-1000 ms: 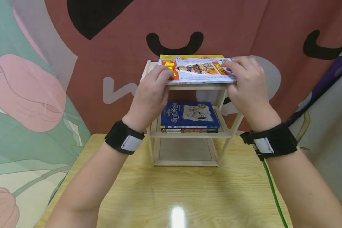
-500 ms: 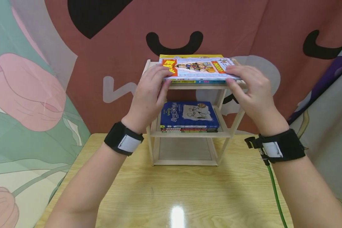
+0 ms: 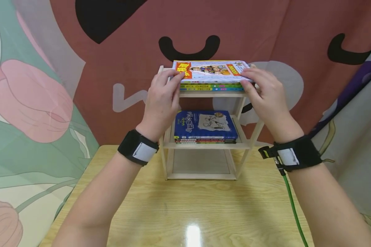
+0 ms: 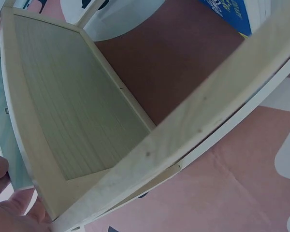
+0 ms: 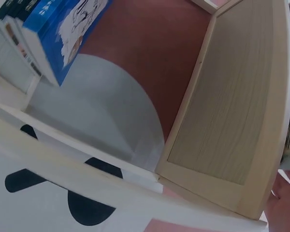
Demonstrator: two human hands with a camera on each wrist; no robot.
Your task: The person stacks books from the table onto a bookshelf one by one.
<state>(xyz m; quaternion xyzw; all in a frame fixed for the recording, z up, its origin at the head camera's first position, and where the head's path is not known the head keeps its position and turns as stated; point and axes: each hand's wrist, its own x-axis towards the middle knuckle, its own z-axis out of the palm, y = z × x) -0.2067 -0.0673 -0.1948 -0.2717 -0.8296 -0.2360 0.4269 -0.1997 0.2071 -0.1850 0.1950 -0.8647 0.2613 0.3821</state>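
In the head view, a book with a light-blue cover and a cartoon crowd (image 3: 211,69) lies on top of several books with colourful spines (image 3: 198,88), all on the top board of a small wooden shelf rack (image 3: 207,146). My left hand (image 3: 162,97) holds its left end, fingers over the cover. At the opposite end my right hand (image 3: 270,94) grips it, fingers on top and thumb at the front edge. Both wrist views look up at the top board's underside (image 4: 77,106), with parts of the left hand (image 4: 19,208) and right hand (image 5: 282,200) at the board's edge.
On the middle shelf lies a blue book (image 3: 213,123) over several thinner ones. The bottom shelf (image 3: 201,163) sits low over the wooden table (image 3: 173,212). A printed curtain (image 3: 126,51) hangs behind the rack. A green cable (image 3: 293,209) trails from the right wrist strap.
The top book has moved back, so the yellow book behind it is mostly covered and more of the spines below show. My right hand shifted slightly right, then back left.
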